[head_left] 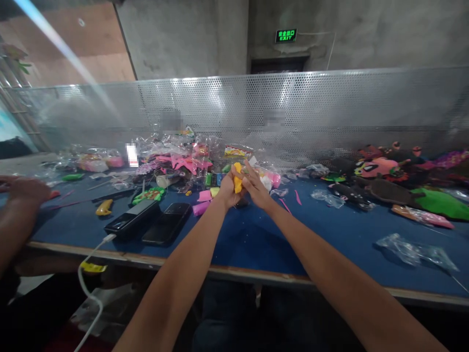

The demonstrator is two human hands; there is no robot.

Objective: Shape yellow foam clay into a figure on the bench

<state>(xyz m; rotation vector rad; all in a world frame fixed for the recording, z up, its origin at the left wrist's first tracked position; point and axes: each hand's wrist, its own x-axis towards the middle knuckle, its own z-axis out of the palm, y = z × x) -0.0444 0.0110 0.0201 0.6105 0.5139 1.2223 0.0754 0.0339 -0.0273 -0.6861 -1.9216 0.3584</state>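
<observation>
Both hands meet over the middle of the table around a soft yellow lump (238, 178), which looks like modelling clay. My left hand (227, 188) is closed around its lower left side. From the right, the fingers of my right hand (255, 186) grip the lump, with one finger raised away from it. Part of the lump is hidden by the fingers. A small dark thing (242, 201) lies just below the hands, too covered to name. Beside my left wrist are pink and purple pieces (201, 207) and small green and blue packs (214, 179).
A black phone (167, 224) and a black device with a white cable (132, 217) lie near the front edge. Plastic bags (172, 146) pile up behind, against a perforated metal screen (227, 102). Plush-like toys (384, 186) lie right. Another person's hand (27, 190) is at far left.
</observation>
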